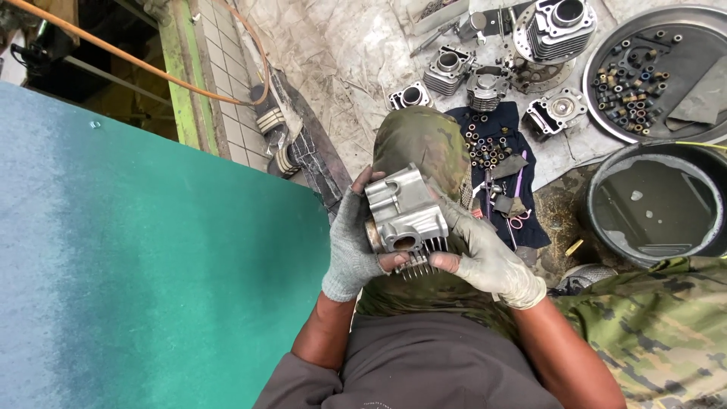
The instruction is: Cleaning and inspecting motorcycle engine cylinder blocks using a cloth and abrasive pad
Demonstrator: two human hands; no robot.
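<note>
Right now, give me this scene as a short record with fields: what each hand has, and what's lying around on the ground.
Left hand: gloved, gripping the left side of a finned metal cylinder head
Right hand: gloved, holding the same part from the right, fingertips at its fins
Dark cloth: on the ground, with small rings and tools on it
Loose engine cylinders: several beyond the cloth
Round tray: holds small parts
Bucket: dark, liquid inside
Green board: at the left
</note>
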